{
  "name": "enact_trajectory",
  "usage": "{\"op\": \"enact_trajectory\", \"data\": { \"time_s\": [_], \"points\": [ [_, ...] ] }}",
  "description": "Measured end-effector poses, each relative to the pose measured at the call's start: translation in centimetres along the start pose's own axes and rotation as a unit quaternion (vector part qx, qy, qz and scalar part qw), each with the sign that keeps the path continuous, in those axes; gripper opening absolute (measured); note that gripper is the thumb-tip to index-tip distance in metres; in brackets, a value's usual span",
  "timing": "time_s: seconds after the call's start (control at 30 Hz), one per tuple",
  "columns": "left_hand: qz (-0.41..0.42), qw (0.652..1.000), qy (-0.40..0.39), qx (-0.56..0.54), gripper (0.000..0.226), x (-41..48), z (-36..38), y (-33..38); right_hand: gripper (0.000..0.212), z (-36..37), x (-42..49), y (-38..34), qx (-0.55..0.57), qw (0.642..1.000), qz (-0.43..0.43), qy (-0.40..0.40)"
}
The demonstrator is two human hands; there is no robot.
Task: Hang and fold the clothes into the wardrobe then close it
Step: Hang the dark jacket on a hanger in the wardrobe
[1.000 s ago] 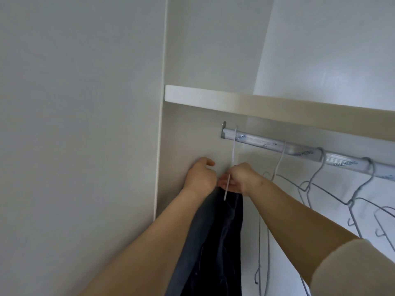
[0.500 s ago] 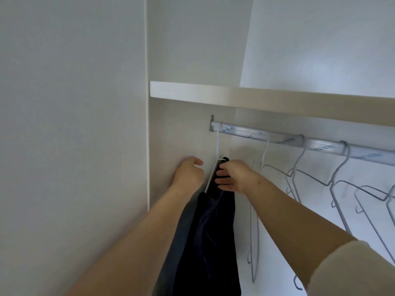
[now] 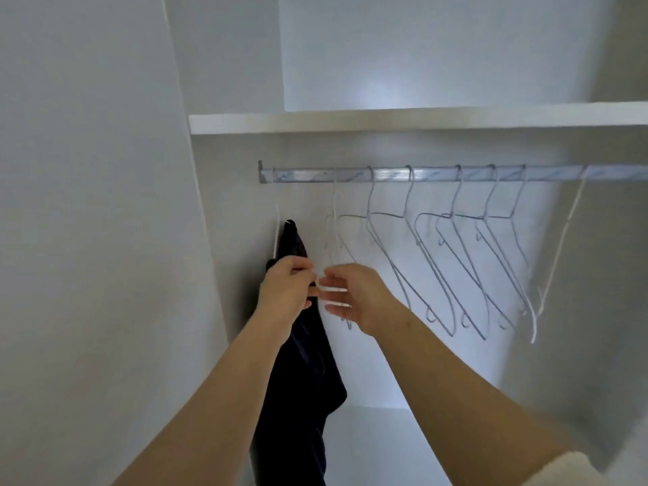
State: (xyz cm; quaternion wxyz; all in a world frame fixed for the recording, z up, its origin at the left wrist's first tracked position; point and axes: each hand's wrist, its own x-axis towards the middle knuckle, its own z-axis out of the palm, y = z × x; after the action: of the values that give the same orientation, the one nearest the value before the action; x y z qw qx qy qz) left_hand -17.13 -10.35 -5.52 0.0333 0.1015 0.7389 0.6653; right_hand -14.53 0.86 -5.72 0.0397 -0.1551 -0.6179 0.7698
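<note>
A dark garment point(image 3: 305, 373) hangs on a white hanger point(image 3: 277, 236) at the far left of the wardrobe, under the metal rail point(image 3: 438, 174). The hanger's hook is blurred, so its seat on the rail is unclear. My left hand point(image 3: 285, 287) grips the garment's upper part from the left. My right hand point(image 3: 350, 298) hovers just right of it with fingers spread and relaxed, holding nothing.
Several empty wire hangers point(image 3: 456, 261) hang along the rail to the right, with a white one point(image 3: 561, 250) furthest right. A white shelf point(image 3: 385, 121) runs above the rail. The wardrobe's left side wall point(image 3: 105, 240) is close by.
Both hands have dropped lower along the garment. My right hand has let go of the hanger top and opened. The view has pulled back, showing more of the rail.
</note>
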Motion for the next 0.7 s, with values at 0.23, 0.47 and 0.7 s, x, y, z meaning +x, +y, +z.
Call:
{"op": "enact_trajectory", "data": {
  "time_s": [0.23, 0.47, 0.7],
  "points": [
    [-0.083, 0.973, -0.202, 0.069, 0.017, -12.0, 8.5, -4.8, 0.008, -10.6, -14.1, 9.3, 0.045, 0.97, 0.061, 0.233],
    [-0.072, 0.907, -0.403, 0.098, 0.016, -28.5, 18.4, -6.5, 0.012, -19.8, -33.0, 16.4, 0.116, 0.892, 0.079, 0.431],
    [-0.097, 0.779, -0.605, 0.134, 0.012, -54.8, 25.9, -9.2, 0.012, -24.8, -60.3, 26.2, 0.203, 0.768, 0.101, 0.599]
  ]
}}
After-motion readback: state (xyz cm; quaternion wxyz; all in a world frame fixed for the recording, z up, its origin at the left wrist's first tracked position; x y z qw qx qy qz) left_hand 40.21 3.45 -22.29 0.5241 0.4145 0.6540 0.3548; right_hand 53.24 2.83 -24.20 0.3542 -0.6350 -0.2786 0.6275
